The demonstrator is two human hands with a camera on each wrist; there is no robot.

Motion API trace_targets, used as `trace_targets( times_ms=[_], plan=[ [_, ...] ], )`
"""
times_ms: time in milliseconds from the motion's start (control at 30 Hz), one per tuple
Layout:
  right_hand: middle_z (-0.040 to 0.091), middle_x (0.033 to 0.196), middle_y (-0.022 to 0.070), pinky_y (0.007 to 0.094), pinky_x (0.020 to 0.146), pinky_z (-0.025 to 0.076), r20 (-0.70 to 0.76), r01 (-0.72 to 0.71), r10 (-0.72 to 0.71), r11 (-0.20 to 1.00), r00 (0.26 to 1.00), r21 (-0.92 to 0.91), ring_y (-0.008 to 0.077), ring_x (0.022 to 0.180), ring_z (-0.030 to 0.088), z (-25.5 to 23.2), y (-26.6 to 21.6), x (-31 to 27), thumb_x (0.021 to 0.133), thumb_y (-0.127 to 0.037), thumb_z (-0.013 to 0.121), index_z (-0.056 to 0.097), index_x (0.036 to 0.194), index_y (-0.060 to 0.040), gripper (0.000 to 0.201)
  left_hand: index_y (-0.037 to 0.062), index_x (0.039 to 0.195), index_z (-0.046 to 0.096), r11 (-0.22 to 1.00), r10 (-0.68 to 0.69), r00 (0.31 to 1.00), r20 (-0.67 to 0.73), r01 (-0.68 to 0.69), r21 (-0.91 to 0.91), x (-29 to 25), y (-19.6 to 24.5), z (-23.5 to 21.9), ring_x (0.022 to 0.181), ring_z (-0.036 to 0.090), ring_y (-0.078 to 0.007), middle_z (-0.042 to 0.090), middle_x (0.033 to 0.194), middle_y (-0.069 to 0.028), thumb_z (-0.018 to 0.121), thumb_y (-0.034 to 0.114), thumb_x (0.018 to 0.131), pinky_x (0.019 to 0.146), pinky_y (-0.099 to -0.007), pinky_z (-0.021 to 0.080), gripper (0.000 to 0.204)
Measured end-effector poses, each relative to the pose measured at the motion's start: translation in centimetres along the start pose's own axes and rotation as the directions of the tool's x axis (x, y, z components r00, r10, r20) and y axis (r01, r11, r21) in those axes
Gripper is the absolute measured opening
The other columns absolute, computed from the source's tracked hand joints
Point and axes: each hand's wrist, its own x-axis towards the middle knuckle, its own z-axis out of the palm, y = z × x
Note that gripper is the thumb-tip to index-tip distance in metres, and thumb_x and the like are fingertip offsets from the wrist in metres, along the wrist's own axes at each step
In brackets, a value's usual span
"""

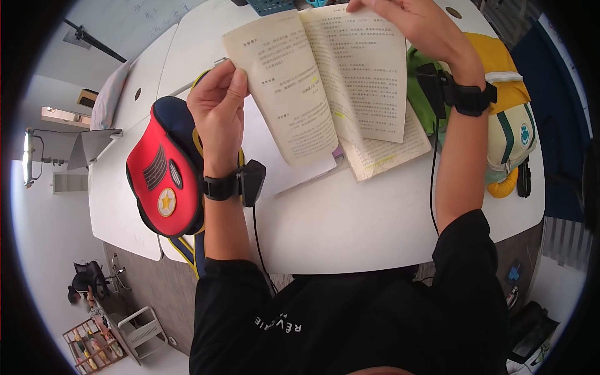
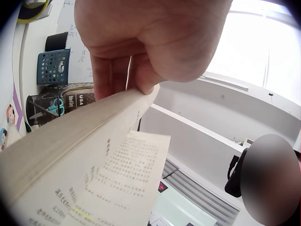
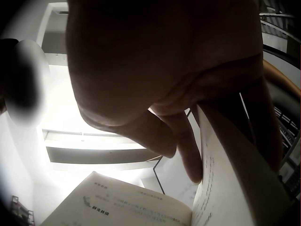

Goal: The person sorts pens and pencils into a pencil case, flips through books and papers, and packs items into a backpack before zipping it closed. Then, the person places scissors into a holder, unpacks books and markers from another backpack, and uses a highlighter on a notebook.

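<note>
An open book (image 1: 369,75) with printed pages and yellow highlighter marks is raised over the white table. My left hand (image 1: 219,112) pinches the outer edge of its left-hand pages, thumb on the printed side and fingers behind. At the upper part of the right-hand pages is my right hand (image 1: 425,28). In the right wrist view, fingers of this right hand (image 3: 188,94) lie on both sides of a stack of pages (image 3: 225,174), gripping it between them. White paper sheets (image 1: 262,150) lie under the book's left side.
A red and navy bag (image 1: 165,169) with a star badge sits left of the papers. On the right stands a yellow, cream and green bag (image 1: 509,125). Behind the book are a blue basket (image 2: 53,68) and a black mesh holder (image 2: 42,109). Cables (image 1: 434,175) hang from both wrist cameras.
</note>
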Motion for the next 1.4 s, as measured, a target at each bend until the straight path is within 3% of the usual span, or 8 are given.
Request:
trace_targets(
  times_ms=[67,300,367,467,667,1000,1067,1400],
  plan=[
    [0.07,0.093,0.0181,0.032,0.083,0.046,-0.083,0.17,-0.155,0.963,0.984,0.21,0.0233,0.089,0.063,0.3,1.3,0.3,0.102,-0.028,0.043,0.069,0.101,0.0034,0.041,-0.0109,0.117,0.063,1.0,-0.009,1.0,-0.011,0.009,0.01,0.0,0.0,0.1,0.084,0.066,-0.0144,0.072,0.098,-0.0121,0.061,0.0,0.096,0.076,-0.0263,0.052,0.024],
    [0.068,0.088,0.0141,0.0319,0.079,0.046,-0.016,0.107,-0.108,0.927,0.994,0.358,0.0212,0.084,0.062,-0.3,-0.2,-0.1,0.103,-0.03,0.042,0.067,0.097,0.0046,0.043,-0.0112,0.117,0.063,0.999,-0.022,0.999,-0.031,0.023,0.043,0.1,0.1,-0.1,0.086,0.066,-0.015,0.072,0.099,-0.0127,0.06,-0.001,0.096,0.077,-0.0271,0.053,0.024],
    [0.069,0.09,0.0155,0.0335,0.08,0.048,0.014,-0.04,0.039,0.997,0.999,0.059,0.0226,0.086,0.063,-0.4,-0.6,0.0,0.1,-0.021,0.048,0.067,0.099,0.0047,0.031,-0.0113,0.118,0.063,0.999,-0.028,0.999,-0.019,0.029,0.037,-0.1,0.2,-0.1,0.086,0.066,-0.0151,0.072,0.1,-0.0128,0.06,-0.001,0.096,0.078,-0.0273,0.053,0.024],
    [0.07,0.096,0.0175,0.0349,0.084,0.05,-0.026,0.093,-0.092,0.995,0.995,0.024,0.025,0.092,0.065,0.0,0.3,-0.1,0.092,-0.01,0.052,0.067,0.101,0.0047,0.022,-0.0115,0.118,0.063,0.999,-0.027,1.0,-0.003,0.027,0.027,0.1,0.1,0.1,0.086,0.066,-0.0151,0.072,0.1,-0.0128,0.059,-0.001,0.096,0.078,-0.0275,0.053,0.024],
    [0.069,0.103,0.0195,0.0356,0.09,0.049,-0.065,0.15,-0.149,0.989,0.987,0.01,0.0289,0.098,0.065,0.2,0.7,0.1,0.086,-0.005,0.051,0.067,0.105,0.0052,0.027,-0.0106,0.119,0.062,0.998,-0.024,0.999,-0.03,0.026,0.06,0.1,0.1,0.3,0.083,0.066,-0.0146,0.072,0.099,-0.0125,0.058,0.001,0.097,0.078,-0.0279,0.051,0.025],
    [0.069,0.103,0.0213,0.0362,0.092,0.048,0.003,0.041,-0.041,0.999,0.999,0.0,0.0308,0.099,0.065,-0.3,0.6,-0.1,0.085,-0.006,0.049,0.067,0.105,0.0057,0.029,-0.0098,0.122,0.061,0.996,-0.048,0.999,-0.012,0.049,0.075,-0.1,0.3,0.4,0.087,0.067,-0.0157,0.072,0.1,-0.0125,0.055,0.002,0.098,0.082,-0.0291,0.051,0.027],
    [0.069,0.102,0.0216,0.0361,0.092,0.048,-0.032,0.15,-0.152,0.988,0.988,-0.045,0.0308,0.098,0.065,-0.1,1.0,0.1,0.085,-0.006,0.049,0.067,0.105,0.006,0.03,-0.0102,0.121,0.062,0.997,-0.046,0.999,-0.012,0.047,0.054,0.0,0.0,0.0,0.086,0.066,-0.0156,0.072,0.1,-0.0127,0.057,0.002,0.098,0.081,-0.0288,0.051,0.026],
    [0.07,0.098,0.0209,0.0349,0.088,0.049,-0.007,0.116,-0.116,0.993,0.993,-0.011,0.028,0.094,0.066,-0.2,0.5,0.1,0.09,-0.01,0.049,0.067,0.105,0.0065,0.029,-0.0098,0.123,0.061,0.997,-0.062,0.998,-0.012,0.062,0.039,-0.1,0.3,0.4,0.087,0.067,-0.0156,0.072,0.1,-0.0122,0.053,0.001,0.099,0.083,-0.0291,0.051,0.027]
  ],
)
